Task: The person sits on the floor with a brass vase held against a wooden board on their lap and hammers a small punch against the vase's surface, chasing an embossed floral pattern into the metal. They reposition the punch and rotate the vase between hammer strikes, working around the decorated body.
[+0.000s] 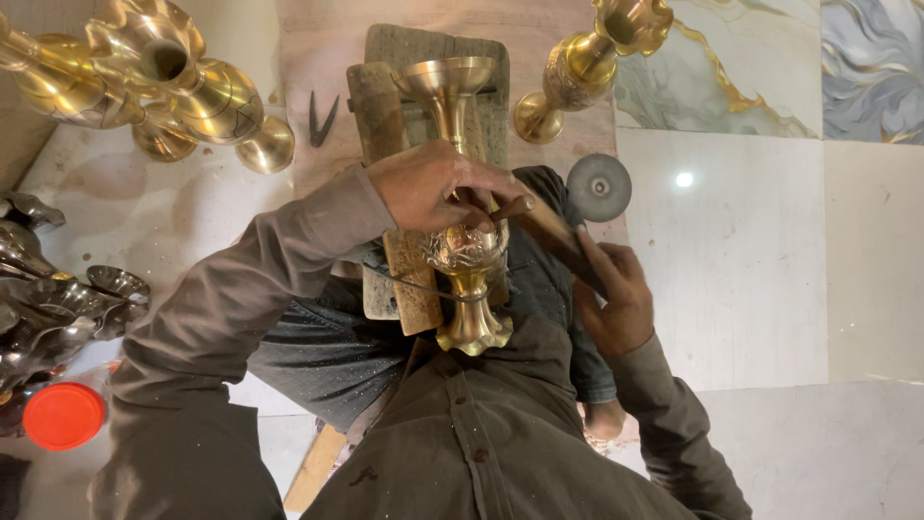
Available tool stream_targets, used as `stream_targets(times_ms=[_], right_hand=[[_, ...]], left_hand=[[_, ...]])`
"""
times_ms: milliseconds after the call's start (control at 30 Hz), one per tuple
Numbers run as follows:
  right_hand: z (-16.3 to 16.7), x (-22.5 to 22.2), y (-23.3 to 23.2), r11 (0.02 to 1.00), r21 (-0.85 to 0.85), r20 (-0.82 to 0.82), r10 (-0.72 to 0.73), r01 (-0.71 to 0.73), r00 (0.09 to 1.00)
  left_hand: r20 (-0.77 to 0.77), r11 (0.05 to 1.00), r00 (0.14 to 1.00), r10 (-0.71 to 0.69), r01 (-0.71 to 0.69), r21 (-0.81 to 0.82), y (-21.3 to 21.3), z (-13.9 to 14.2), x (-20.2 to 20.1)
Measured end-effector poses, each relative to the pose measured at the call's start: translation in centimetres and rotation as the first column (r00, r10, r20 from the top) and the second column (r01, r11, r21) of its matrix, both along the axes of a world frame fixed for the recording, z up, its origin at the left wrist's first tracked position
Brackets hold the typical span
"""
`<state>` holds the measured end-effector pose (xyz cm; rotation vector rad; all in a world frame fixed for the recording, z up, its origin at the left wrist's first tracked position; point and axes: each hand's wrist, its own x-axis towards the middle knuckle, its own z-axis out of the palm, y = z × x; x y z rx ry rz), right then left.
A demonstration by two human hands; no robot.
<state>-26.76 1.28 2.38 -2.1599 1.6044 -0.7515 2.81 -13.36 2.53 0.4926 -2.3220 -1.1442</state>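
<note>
A brass vase (465,193) lies along a wooden block (412,279) across my lap, its flared mouth pointing away and its round foot near my chest. My left hand (433,185) presses down on the vase's carved belly and pinches a thin chisel-like tool against it. My right hand (616,294) grips the dark wooden handle of a hammer (551,231), whose head rests close to the tool by the vase.
More brass vases lie on the marble floor at the top left (154,72) and top right (587,63). Dark metal pieces (48,308) and a red lid (64,416) sit at the left. A grey round disc (599,187) and small pincers (320,120) lie nearby.
</note>
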Motion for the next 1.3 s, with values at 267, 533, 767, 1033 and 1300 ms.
stream_targets(times_ms=[267,533,767,1033,1300], right_hand=[[1.1,-1.2,-0.8,0.997,-0.07,-0.016,-0.037,0.036,0.999],[2.5,-1.0,-1.3,0.973,-0.23,-0.04,-0.017,0.007,0.999],[2.6,-1.4,-1.5,0.977,-0.211,0.03,-0.009,0.015,0.999],[1.7,-1.1,-1.3,0.986,-0.163,0.209,-0.004,0.039,0.978],[1.6,-1.6,-1.6,0.997,-0.016,0.418,-0.057,0.07,0.906]], left_hand=[[0.025,0.999,1.0,0.017,-0.018,0.036,0.1,0.1,0.0],[0.091,0.999,0.995,0.035,-0.035,-0.01,0.4,0.8,0.0],[0.058,0.999,0.998,0.035,-0.035,0.004,0.2,1.0,0.2],[0.078,1.0,0.997,0.018,-0.019,0.01,0.0,0.5,0.1],[0.112,1.0,0.994,0.007,-0.01,0.025,-0.2,0.5,0.0]])
